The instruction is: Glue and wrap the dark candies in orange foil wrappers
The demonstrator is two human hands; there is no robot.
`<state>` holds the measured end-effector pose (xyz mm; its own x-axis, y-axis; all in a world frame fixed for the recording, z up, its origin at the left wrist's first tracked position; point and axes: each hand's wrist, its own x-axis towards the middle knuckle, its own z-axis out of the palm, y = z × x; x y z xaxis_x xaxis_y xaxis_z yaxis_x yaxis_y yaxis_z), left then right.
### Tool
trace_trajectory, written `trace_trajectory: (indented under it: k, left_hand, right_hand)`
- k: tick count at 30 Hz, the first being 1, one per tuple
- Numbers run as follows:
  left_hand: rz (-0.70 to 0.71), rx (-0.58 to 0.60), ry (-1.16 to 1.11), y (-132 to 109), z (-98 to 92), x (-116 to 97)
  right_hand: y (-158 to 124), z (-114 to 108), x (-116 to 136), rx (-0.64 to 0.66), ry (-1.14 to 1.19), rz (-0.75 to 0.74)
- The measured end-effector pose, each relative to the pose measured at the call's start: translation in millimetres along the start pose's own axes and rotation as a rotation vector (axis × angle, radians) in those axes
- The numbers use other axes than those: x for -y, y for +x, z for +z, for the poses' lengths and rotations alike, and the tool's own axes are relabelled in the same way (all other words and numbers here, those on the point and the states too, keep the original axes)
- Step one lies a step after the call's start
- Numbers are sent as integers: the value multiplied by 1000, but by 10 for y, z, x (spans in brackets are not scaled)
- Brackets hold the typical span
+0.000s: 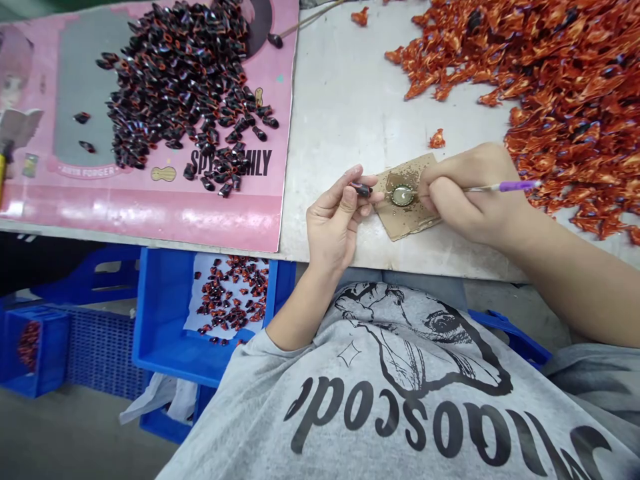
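My left hand [336,217] pinches a small dark folded piece [361,189] between thumb and fingers, just left of a brown cardboard scrap [400,220]. A metal bottle cap [403,195] lies on that scrap. My right hand [470,197] is closed around a thin tool with a purple handle [515,186], its tip hidden near the cap.
A big heap of orange foil pieces [545,80] covers the table's right side. Dark folded pieces [185,80] are piled on a pink poster [150,207] at left. Blue crates [165,333] stand below the table edge, one holding more pieces.
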<state>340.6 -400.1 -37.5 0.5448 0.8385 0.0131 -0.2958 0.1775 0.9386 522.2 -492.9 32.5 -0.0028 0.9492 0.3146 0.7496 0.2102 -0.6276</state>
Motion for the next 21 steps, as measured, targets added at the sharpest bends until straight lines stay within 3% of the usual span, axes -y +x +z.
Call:
trace_trajectory:
  k: [3, 7, 11, 14, 16, 21]
  left_hand:
    - [-5, 9, 13, -1, 7, 3]
    - [12, 24, -5, -3, 9, 3]
    - [5, 30, 7, -14, 33, -11]
    - [11, 29, 31, -38, 83, -25]
    - [21, 27, 39, -57, 126, -36]
    - [46, 16, 41, -85, 203, -66]
  right_hand:
    - [8, -29, 6, 50, 6, 47]
    - [27, -54, 34, 6, 168, 81]
    - [59, -76, 102, -228, 479, 249]
    - [68, -78, 149, -400, 568, 298]
    - [61, -65, 155, -398, 632, 248]
    - [26, -23, 133, -248, 670, 186]
